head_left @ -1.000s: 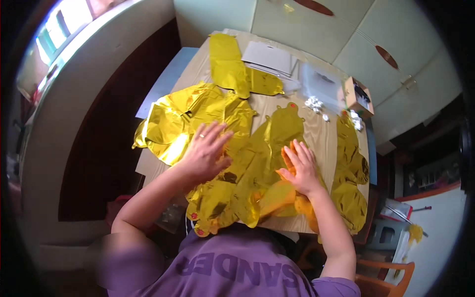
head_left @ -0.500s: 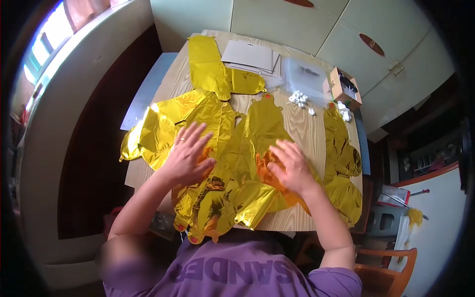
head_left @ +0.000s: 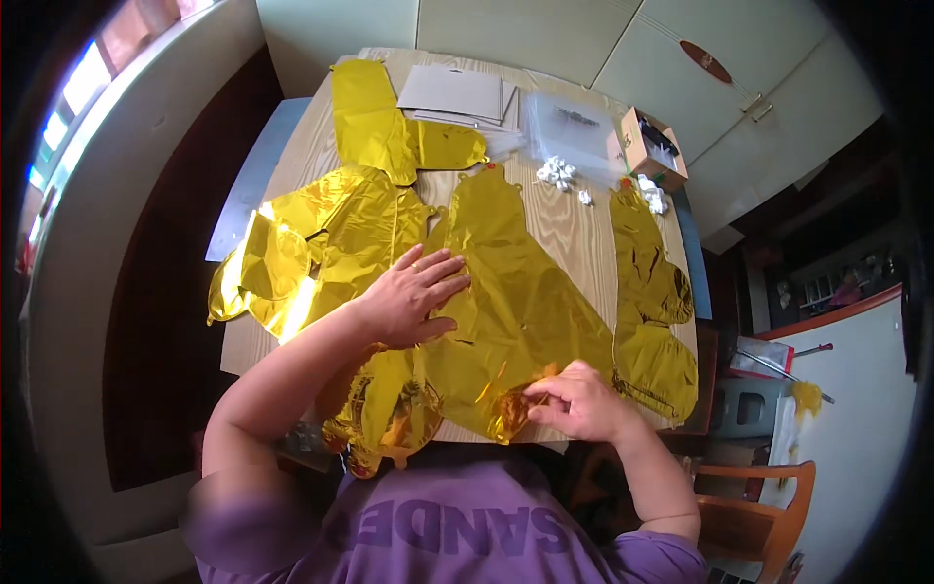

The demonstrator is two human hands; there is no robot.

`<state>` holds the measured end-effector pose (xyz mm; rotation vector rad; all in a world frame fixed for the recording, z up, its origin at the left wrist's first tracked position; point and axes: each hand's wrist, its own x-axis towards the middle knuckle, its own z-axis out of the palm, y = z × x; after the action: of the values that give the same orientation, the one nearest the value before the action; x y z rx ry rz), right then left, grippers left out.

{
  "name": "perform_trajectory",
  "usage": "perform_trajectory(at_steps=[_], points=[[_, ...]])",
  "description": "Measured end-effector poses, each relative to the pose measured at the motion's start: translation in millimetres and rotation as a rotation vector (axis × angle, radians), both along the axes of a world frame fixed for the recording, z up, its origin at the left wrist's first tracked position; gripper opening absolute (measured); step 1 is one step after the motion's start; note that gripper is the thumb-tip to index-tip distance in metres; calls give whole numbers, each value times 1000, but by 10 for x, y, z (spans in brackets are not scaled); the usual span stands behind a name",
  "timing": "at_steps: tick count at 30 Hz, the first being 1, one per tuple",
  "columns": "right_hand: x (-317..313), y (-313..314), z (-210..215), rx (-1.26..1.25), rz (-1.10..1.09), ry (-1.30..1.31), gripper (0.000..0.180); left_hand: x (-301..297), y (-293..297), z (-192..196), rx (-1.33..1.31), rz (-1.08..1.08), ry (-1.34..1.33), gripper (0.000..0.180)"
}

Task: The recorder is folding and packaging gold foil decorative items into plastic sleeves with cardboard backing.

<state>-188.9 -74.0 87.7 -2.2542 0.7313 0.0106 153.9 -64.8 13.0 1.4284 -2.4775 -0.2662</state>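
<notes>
A flat gold foil balloon (head_left: pixel 520 282) lies spread over the middle of the table, wide toward me and narrow at its far end. My left hand (head_left: pixel 413 297) rests on it palm down, fingers stretched out. Near the front edge, my right hand (head_left: pixel 576 401) has its fingers curled in a pinch at the balloon's near edge, where the foil reflects orange. Left of centre lies another gold foil balloon (head_left: pixel 355 209), partly overlapped. Crumpled gold foil (head_left: pixel 384 414) hangs at the table's front edge below my left forearm.
More gold foil lies at the far left (head_left: pixel 365 117) and along the right side (head_left: pixel 654 321). At the back are grey cards (head_left: pixel 452 92), clear plastic sheets (head_left: pixel 574 127), small white bundles (head_left: pixel 556 173) and an open cardboard box (head_left: pixel 654 151). A wooden chair (head_left: pixel 769 496) stands at the right.
The middle balloon now lies flatter and more spread out toward the right. My right hand has come nearer to me and closed at its edge. My left hand has shifted right across the foil.
</notes>
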Motion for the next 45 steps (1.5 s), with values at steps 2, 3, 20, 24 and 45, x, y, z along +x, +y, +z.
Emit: perform_trajectory(at_steps=[2, 3, 20, 24, 45], points=[[-14, 1, 69, -188, -35, 97, 46, -18, 5, 14, 8, -6, -13, 74], [-33, 1, 130, -176, -48, 137, 46, -24, 4, 17, -2, -10, -19, 73], [657, -582, -772, -632, -127, -123, 65, 520, -242, 258, -176, 192, 182, 57], [570, -506, -743, -623, -157, -107, 69, 1054, -815, 306, -196, 424, 179, 45], [1845, -2326, -113, -241, -414, 210, 15, 1291, -1521, 375, 271, 550, 418, 25]])
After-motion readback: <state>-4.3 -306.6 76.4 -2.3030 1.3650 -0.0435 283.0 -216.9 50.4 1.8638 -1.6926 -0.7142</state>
